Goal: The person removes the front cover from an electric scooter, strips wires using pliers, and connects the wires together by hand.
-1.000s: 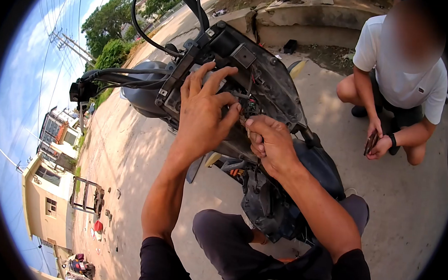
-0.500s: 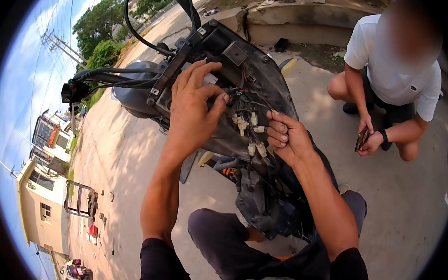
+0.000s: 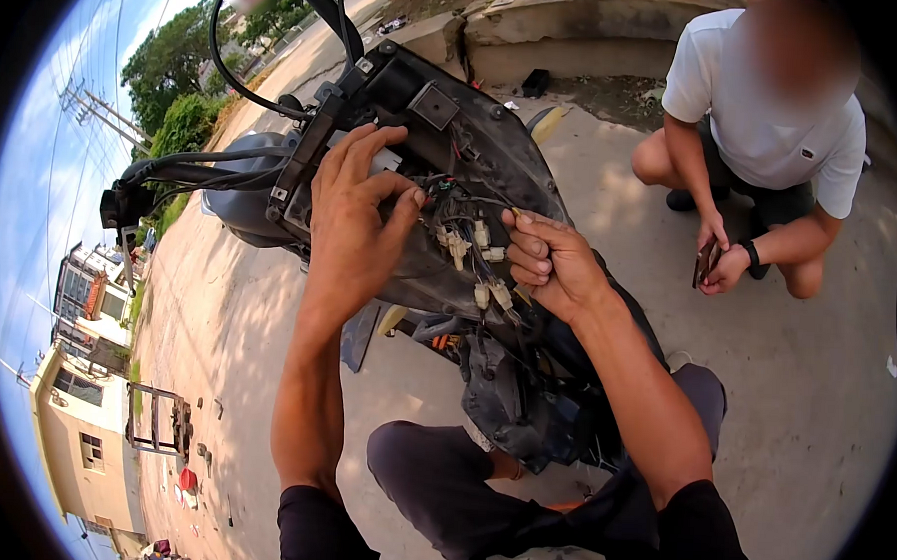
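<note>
My left hand (image 3: 356, 226) presses spread fingers on the scooter's inner front panel (image 3: 494, 152), thumb and forefinger pinching the wire bundle (image 3: 461, 231) at its upper end. My right hand (image 3: 554, 265), at three o'clock of the bundle, curls half-closed around the wires. I should steady the panel and pull gently. White plastic connectors (image 3: 485, 252) dangle on thin coloured leads.

No legible text or signs.

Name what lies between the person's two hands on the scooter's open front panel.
Head view: a bundle of wires with pale plastic connectors hangs between the left hand and the right hand.
</note>
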Available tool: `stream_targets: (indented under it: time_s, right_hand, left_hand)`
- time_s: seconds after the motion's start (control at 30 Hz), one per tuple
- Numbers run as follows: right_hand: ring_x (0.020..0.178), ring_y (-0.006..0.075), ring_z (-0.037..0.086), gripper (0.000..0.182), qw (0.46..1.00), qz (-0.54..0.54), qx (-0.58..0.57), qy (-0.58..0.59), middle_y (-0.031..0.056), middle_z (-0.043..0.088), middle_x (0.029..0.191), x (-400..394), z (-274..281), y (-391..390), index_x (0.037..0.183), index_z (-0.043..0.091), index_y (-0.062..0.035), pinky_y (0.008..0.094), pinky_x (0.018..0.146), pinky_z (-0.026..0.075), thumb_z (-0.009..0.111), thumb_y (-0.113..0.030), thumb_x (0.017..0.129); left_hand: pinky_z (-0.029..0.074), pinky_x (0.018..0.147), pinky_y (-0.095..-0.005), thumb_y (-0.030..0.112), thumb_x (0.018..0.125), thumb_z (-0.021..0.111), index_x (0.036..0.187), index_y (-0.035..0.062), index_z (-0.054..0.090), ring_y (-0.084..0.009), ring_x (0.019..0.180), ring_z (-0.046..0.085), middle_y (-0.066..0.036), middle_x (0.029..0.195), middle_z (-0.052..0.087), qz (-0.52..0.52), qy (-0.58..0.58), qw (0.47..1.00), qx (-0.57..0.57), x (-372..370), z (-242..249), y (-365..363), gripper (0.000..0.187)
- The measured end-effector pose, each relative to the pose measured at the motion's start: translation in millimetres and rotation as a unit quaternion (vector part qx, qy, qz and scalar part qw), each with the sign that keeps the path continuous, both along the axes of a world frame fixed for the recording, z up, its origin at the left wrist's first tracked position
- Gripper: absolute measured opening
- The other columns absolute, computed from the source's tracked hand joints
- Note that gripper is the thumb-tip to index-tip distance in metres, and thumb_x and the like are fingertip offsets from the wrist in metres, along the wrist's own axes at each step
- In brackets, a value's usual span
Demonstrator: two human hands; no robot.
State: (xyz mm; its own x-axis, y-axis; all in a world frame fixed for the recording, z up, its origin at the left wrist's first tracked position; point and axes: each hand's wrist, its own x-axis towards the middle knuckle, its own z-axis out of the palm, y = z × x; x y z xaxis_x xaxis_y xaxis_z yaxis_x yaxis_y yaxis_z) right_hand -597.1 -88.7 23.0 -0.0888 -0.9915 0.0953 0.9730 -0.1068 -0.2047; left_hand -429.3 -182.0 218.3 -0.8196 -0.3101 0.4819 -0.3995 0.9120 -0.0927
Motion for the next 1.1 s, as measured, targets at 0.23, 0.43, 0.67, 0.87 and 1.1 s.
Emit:
stream_targets:
  time_s: [0.23, 0.43, 0.67, 0.87, 1.1]
  right_hand:
    - [0.056, 0.0055, 0.041, 0.018, 1.000, 0.000, -0.001, -0.003, -0.0054, 0.047, 0.069, -0.3, -1.6, -1.5, 0.120, 0.067, 0.0002, 0.0231, 0.052, 0.034, 0.064, -0.012, 0.108]
    - [0.056, 0.0054, 0.041, 0.018, 0.999, -0.014, 0.027, 0.018, -0.0055, 0.046, 0.069, 0.9, -0.5, -0.8, 0.120, 0.066, 0.0008, 0.0231, 0.051, 0.032, 0.065, -0.013, 0.107]
    - [0.055, 0.0050, 0.040, 0.020, 0.996, -0.032, 0.065, 0.057, -0.0060, 0.045, 0.069, 4.2, -3.5, -1.6, 0.120, 0.064, 0.0015, 0.0232, 0.050, 0.031, 0.064, -0.014, 0.108]
    - [0.053, 0.0046, 0.039, 0.018, 0.992, -0.040, 0.086, 0.083, -0.0061, 0.047, 0.067, 5.9, -2.2, -0.9, 0.118, 0.064, 0.0008, 0.0231, 0.049, 0.031, 0.064, -0.015, 0.108]
    - [0.055, 0.0045, 0.043, 0.018, 0.974, -0.073, 0.126, 0.175, -0.0051, 0.052, 0.067, 8.7, -4.8, -1.1, 0.113, 0.069, 0.0008, 0.0230, 0.050, 0.032, 0.065, -0.016, 0.108]
  left_hand:
    - [0.031, 0.125, -0.0492, 0.012, 0.095, 0.076, 0.091, 0.0026, 0.077, -0.0373, 0.151, 0.044, -0.011, 0.152, 0.062, 0.002, -0.002, 1.000, 0.004, -0.6, 0.6, 0.7, 0.010]
    - [0.033, 0.124, -0.0489, 0.010, 0.093, 0.075, 0.092, 0.0015, 0.078, -0.0353, 0.149, 0.047, -0.008, 0.148, 0.065, -0.008, 0.031, 0.999, 0.030, -1.5, -0.7, -2.1, 0.009]
    - [0.035, 0.121, -0.0484, 0.010, 0.092, 0.076, 0.093, 0.0019, 0.078, -0.0346, 0.147, 0.049, -0.007, 0.146, 0.066, -0.012, 0.040, 0.999, 0.029, -1.0, -2.0, -4.5, 0.008]
    - [0.033, 0.125, -0.0487, 0.005, 0.097, 0.073, 0.097, -0.0009, 0.075, -0.0376, 0.149, 0.048, -0.013, 0.147, 0.067, -0.018, 0.032, 0.998, 0.043, 0.2, 1.4, -3.3, 0.006]
    - [0.033, 0.125, -0.0481, 0.004, 0.097, 0.071, 0.097, -0.0021, 0.073, -0.0375, 0.150, 0.048, -0.014, 0.146, 0.067, -0.020, 0.045, 0.997, 0.056, 0.3, 0.2, -6.0, 0.006]
